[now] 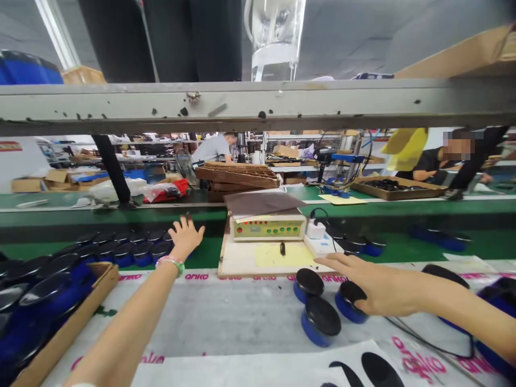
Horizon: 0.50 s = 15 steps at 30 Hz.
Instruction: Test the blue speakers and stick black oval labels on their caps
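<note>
My left hand [186, 240] reaches over the green belt, fingers spread, nothing in it. Beside it stand rows of round blue pieces with glossy black tops [143, 252]. My right hand [374, 284] is stretched out palm down, fingers extended, over a blue piece with a black top [350, 302] on the paper-covered table. The thumb lies at that piece's edge; whether it touches cannot be told. Two more such pieces, one [308, 285] behind and one [321, 321] in front, sit just left of it.
A tester box with lit buttons [268, 228] stands on a board ahead, beside a white power strip [324, 246]. A cardboard box [76, 317] full of blue pieces is at left. Black cable [431, 344] lies at right. A shelf beam [258, 105] crosses overhead. Other people work beyond.
</note>
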{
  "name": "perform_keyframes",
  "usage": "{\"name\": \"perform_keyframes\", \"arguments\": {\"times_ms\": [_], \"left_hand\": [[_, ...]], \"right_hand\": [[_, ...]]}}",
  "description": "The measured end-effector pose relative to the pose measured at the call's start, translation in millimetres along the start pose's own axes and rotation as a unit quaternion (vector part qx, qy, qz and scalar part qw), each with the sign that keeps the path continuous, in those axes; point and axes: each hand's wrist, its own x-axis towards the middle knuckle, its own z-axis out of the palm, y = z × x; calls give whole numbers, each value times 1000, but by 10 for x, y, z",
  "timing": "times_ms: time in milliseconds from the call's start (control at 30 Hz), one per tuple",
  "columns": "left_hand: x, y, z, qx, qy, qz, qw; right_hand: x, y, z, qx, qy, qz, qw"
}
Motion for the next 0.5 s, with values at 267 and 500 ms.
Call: {"name": "perform_keyframes", "arguments": {"times_ms": [267,500], "left_hand": [[-792,1041,-662,-122,-117,552,817],[-1425,1833,-357,-136,-301,674,661]], "right_hand": [[24,196,357,23,-73,71,995],[26,300,474,55,-43,25,997]]}}
